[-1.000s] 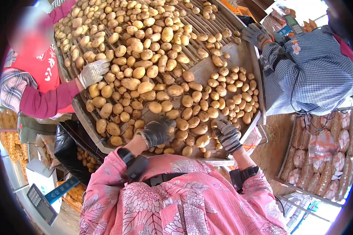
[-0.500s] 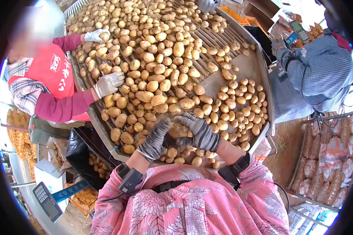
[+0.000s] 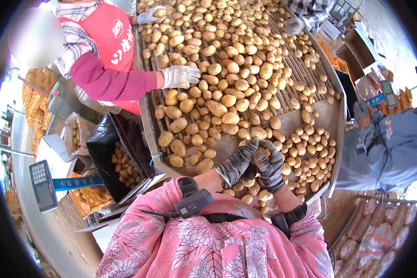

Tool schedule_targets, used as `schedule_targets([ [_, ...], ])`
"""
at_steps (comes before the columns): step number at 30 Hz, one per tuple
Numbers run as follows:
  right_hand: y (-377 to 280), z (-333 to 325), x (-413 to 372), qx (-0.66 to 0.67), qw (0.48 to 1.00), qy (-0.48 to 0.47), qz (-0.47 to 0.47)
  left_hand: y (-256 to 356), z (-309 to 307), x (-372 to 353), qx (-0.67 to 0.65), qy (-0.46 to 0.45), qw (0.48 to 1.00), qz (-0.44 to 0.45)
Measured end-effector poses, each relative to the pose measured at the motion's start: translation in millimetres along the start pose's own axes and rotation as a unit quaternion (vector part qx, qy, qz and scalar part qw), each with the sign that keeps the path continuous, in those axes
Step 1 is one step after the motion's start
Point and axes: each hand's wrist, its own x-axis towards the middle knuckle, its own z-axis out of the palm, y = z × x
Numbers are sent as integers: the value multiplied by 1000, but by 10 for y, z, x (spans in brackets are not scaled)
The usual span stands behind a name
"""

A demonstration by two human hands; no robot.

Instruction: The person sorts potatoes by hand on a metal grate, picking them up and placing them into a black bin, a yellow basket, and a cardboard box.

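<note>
Both my hands wear grey-and-black striped gloves and meet at the near edge of the metal sorting table (image 3: 224,147). My left hand (image 3: 238,162) is cupped, its fingers together, against potatoes from the left. From the right, my right hand (image 3: 269,167) curls around the same spot. A potato (image 3: 263,152) shows between the fingertips; the palms hide whatever else they hold. Larger potatoes (image 3: 229,101) cover the slatted part beyond my hands. To the right, smaller potatoes (image 3: 309,150) lie grouped, and several more lie below my wrists.
A co-worker in a red apron (image 3: 113,34) stands at left, one gloved hand (image 3: 180,76) on the potatoes. Another person's checked clothing (image 3: 380,148) is at right; a third person's glove (image 3: 294,25) is at the far side. A black-lined crate (image 3: 118,155) and a scale display (image 3: 44,185) stand left.
My view has swung left, so the table sits further right. My hands have drawn closer together, the right one curling more. The co-worker's near hand still rests on the potatoes.
</note>
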Motion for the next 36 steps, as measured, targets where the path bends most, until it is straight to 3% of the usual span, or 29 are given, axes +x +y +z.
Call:
schedule_targets([
  [1, -15, -5, 26, -48, 999, 10, -18, 104, 67, -73, 36, 24, 999, -4],
  [3, -77, 58, 65, -14, 999, 43, -15, 185, 113, -121, 69, 48, 996, -8],
  [5, -82, 110, 134, 12, 998, 59, -14, 179, 116, -110, 202, 119, 971, 52],
  [7, -88, 171, 213, 37, 996, 76, -13, 209, 77, -97, 214, 122, 968, 49],
  [9, -89, 231, 278, 264, 959, 88, 57, 272, 43, -157, 144, 41, 988, 23],
  [10, 101, 108, 372, 293, 948, 85, 96, 67, -143, 5, 167, 15, 978, 122],
  [13, 312, -60, 531, 335, 929, 88, 129, 96, -521, -11, 178, -45, 963, 196],
  [14, 114, -152, 522, 219, 948, 57, 222, 202, -575, -173, 51, -63, 984, 157],
  [15, 40, -123, 629, 83, 939, 148, 300, 299, -637, -345, -79, -76, 987, 116],
  [17, 75, -177, 592, -64, 962, 150, 218, 284, -920, -439, -156, -47, 979, 123],
  [18, 561, -435, 647, -193, 967, 146, 84, 322, -1028, -545, -171, -32, 978, 115],
  [19, 500, -400, 665, -193, 967, 143, 86, 356, -1128, -649, -186, -18, 977, 107],
  [21, 276, -287, 760, -397, 915, 48, 49, 328, -1321, -782, -252, 17, 959, 125],
  [22, 295, -222, 834, -348, 937, 27, 26, 343, -1390, -843, -304, 29, 946, 105],
  [24, 159, 6, 987, -417, 907, -51, -20, 395, -1351, -970, -303, 74, 943, 117],
  [26, 189, 206, 1189, -522, 845, -86, -79, 381, -1376, -1062, -314, 87, 937, 127],
  [27, 204, 279, 1274, -543, 830, -121, -33, 402, -1336, -1110, -314, 91, 936, 132],
  [30, 263, 432, 1391, -635, 756, -153, -38, 320, -1460, -1133, -338, 112, 923, 142],
  [33, 261, 288, 1429, -625, 766, -150, -6, 209, -1666, -1138, -347, 83, 926, 125],
  [35, 360, -33, 1395, -616, 774, -146, -21, 157, -1723, -1160, -354, 140, 915, 135],
  [36, 473, -212, 1388, -516, 846, -125, 49, 252, -1656, -1237, -318, 109, 933, 129],
])
